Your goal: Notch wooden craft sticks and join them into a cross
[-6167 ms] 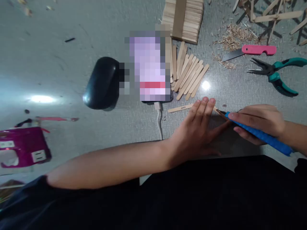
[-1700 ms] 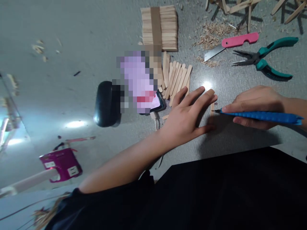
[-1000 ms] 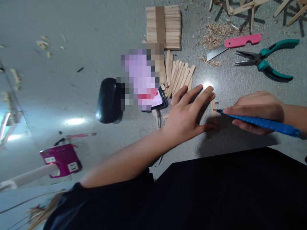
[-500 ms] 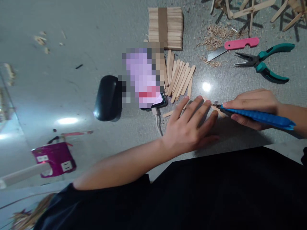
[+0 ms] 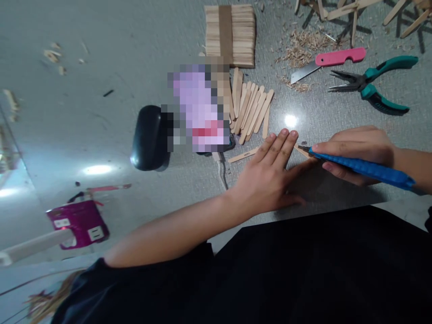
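My left hand [image 5: 268,177] lies flat on the table, its fingers stretched out and pointing away from me. A wooden craft stick [image 5: 300,151] shows partly between my two hands; the rest of it is hidden under my left fingers. My right hand [image 5: 366,150] grips a blue utility knife [image 5: 378,170], index finger along its top. The knife's dark tip is at the stick, close to my left index finger. Left of my fingers lies another craft stick [image 5: 243,155] with a small slot in it.
Loose craft sticks [image 5: 253,110] and a banded bundle [image 5: 243,38] lie ahead. At right are a pink folding saw [image 5: 340,57], wood shavings [image 5: 300,47] and green-handled pliers [image 5: 371,85]. A blurred-out phone [image 5: 202,108], a black case [image 5: 146,137] and a purple power strip [image 5: 81,220] are leftward.
My left fingers have drawn closer together and shifted slightly, uncovering more of the slotted stick. The knife stays at nearly the same spot in my right hand.
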`<state>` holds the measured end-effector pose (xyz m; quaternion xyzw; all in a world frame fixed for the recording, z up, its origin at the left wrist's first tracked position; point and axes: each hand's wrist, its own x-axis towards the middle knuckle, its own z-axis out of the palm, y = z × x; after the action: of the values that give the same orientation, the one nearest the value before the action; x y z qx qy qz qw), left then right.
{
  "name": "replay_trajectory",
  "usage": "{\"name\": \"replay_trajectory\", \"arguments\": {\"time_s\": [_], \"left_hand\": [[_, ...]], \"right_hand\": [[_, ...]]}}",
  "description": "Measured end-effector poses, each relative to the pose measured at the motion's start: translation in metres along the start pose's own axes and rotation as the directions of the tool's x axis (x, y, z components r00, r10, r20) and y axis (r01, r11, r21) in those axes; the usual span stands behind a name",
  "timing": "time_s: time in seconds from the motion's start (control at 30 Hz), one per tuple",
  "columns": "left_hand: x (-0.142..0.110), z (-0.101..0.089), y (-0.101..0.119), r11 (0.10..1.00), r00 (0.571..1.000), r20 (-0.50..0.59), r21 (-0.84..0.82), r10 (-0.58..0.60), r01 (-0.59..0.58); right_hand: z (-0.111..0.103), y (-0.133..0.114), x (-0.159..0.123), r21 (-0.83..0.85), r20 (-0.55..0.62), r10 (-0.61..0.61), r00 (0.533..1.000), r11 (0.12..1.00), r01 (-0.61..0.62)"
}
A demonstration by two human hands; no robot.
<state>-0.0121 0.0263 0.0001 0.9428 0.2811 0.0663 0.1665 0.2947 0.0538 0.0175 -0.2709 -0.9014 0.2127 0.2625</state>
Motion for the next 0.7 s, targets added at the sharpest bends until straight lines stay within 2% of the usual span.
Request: {"name": "replay_trajectory", "arguments": {"time_s": [0.27,0.53,0.7], "left_hand": [[0.0018,0.0013,0.0066,0.999,1.000,0.008,0.039,-0.028,0.027],[0.0024,0.0008,0.0071,0.999,0.999,0.017,0.028,-0.042,0.041],[0.0016,-0.0008,0.0070,0.999,0.999,0.025,0.016,-0.048,0.048]], "right_hand": [[0.0016,-0.0022,0.0043,-0.076,0.000,-0.075,0.997,0.994,0.075],[-0.0023,0.0012,0.0066,0.017,-0.007,-0.031,0.999,0.999,0.031],[-0.0061,-0.0002,0.0054,0.008,0.064,0.026,0.998,1.000,-0.026]]}}
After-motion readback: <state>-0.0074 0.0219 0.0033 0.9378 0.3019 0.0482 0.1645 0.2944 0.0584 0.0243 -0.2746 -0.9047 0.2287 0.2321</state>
